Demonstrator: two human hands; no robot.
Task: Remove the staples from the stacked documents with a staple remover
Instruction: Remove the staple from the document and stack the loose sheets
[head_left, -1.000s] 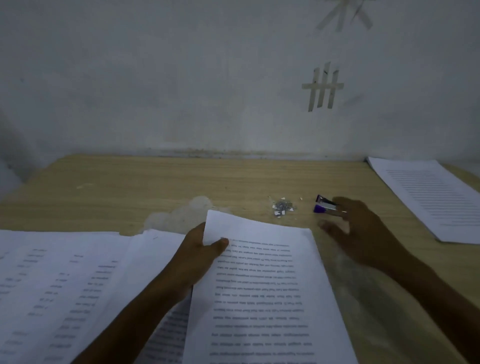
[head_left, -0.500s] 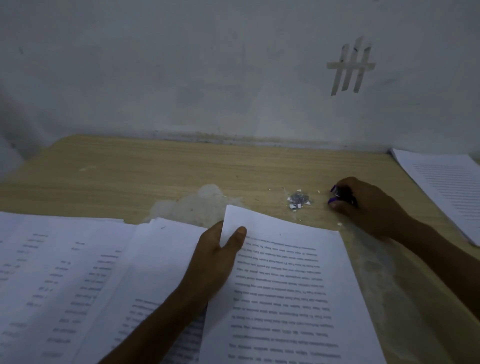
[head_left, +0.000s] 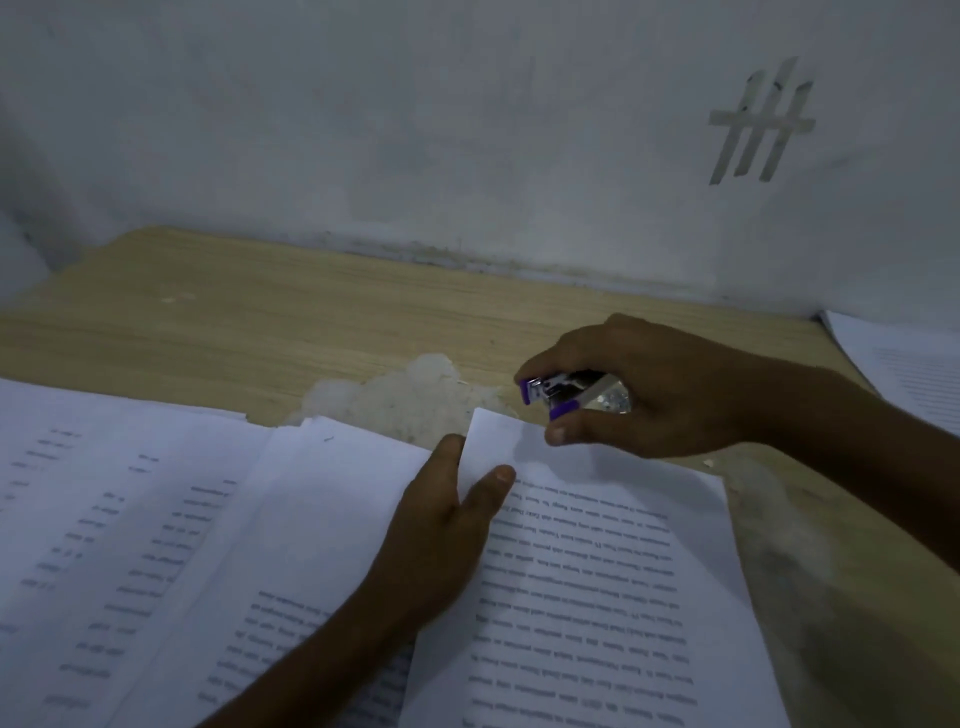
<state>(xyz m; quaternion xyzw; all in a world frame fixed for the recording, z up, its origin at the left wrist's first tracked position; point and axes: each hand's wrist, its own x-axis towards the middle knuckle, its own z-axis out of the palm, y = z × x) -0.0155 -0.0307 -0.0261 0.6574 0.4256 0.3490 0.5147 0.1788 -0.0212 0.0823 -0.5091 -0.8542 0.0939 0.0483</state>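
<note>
A printed document (head_left: 597, 582) lies in front of me on the wooden table (head_left: 260, 322), text upside down. My left hand (head_left: 441, 525) pinches its upper left corner, thumb on top, lifting that corner a little. My right hand (head_left: 660, 389) grips a purple and silver staple remover (head_left: 566, 392) and holds it just above and to the right of that corner, jaws pointing left. More printed sheets (head_left: 130, 545) are spread to the left, partly under my left forearm. One of them shows a small staple mark (head_left: 328, 439) near its top corner.
A worn, whitish patch (head_left: 410, 395) marks the tabletop behind the papers. Another stack of printed sheets (head_left: 914, 369) lies at the far right edge. A pale wall with tape strips (head_left: 758, 130) closes the back of the table.
My right hand picked the staple remover up from the table and carried it left to the lifted corner. The little pile of pulled staples is now hidden behind that hand. My left hand kept its pinch.
</note>
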